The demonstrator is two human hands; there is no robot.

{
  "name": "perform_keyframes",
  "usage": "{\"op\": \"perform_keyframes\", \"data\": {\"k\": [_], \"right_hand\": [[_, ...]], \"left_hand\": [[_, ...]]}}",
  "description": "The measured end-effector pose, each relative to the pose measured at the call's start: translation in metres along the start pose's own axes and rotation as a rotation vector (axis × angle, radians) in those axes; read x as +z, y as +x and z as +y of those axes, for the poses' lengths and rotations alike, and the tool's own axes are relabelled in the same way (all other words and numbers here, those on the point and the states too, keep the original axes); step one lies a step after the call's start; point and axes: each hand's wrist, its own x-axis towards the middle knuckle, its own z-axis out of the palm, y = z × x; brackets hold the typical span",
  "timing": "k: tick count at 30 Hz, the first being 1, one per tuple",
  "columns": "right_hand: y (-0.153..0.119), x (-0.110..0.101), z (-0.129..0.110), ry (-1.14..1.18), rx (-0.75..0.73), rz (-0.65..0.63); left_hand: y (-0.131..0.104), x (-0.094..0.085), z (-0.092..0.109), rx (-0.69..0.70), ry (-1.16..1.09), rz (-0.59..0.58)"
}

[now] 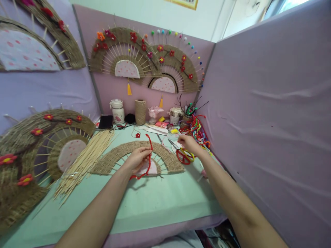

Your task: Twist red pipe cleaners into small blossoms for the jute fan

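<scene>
My left hand [141,158] pinches a length of red yarn [149,162], which hangs in a curve below the fingers with its end sticking up above them. Beneath that hand lies a half-round woven fan [111,156] with thin stick ribs and a pale centre. At the fan's right end, my right hand [186,142] is closed with its fingers curled down; whatever they grip is hidden. Just below it lie scissors with red handles [183,157] and yellow handles [190,153], their blades pointing away. A small red yarn flower [138,135] rests beyond the fan.
Thin sticks [86,158] lie in a bundle at left, beside a flower-decorated fan [68,155]. Along the back stand a white jar [118,112], a twine spool [140,112] and a pot of twigs [186,120]. Colourful yarn [199,132] is heaped at right, against a fabric-covered partition [266,103].
</scene>
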Motion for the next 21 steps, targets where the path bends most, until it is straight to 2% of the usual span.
{"op": "perform_keyframes", "data": {"k": [4,5,7,10,13,16,18,21], "right_hand": [[0.018,-0.056,0.011,0.144,0.064,0.256],[0.022,-0.070,0.015,0.324,0.118,0.369],[0.027,-0.096,0.019,0.582,0.157,0.521],[0.028,-0.127,0.018,0.762,0.113,0.664],[0.024,-0.147,0.007,0.853,0.026,0.724],[0.021,-0.157,-0.005,0.906,-0.045,0.762],[0.020,-0.160,-0.011,0.918,-0.067,0.760],[0.015,-0.156,-0.018,0.913,-0.066,0.700]], "left_hand": [[0.000,0.012,0.003,0.009,-0.003,-0.025],[0.001,0.018,0.005,0.004,-0.002,-0.034],[0.005,0.032,0.010,-0.012,0.005,-0.059],[0.022,0.061,0.019,-0.023,0.064,-0.143],[0.051,0.098,0.025,-0.020,0.118,-0.145],[0.083,0.133,0.029,0.005,0.134,-0.125],[0.098,0.150,0.030,0.015,0.152,-0.104],[0.110,0.163,0.029,-0.002,0.178,-0.090]]}}
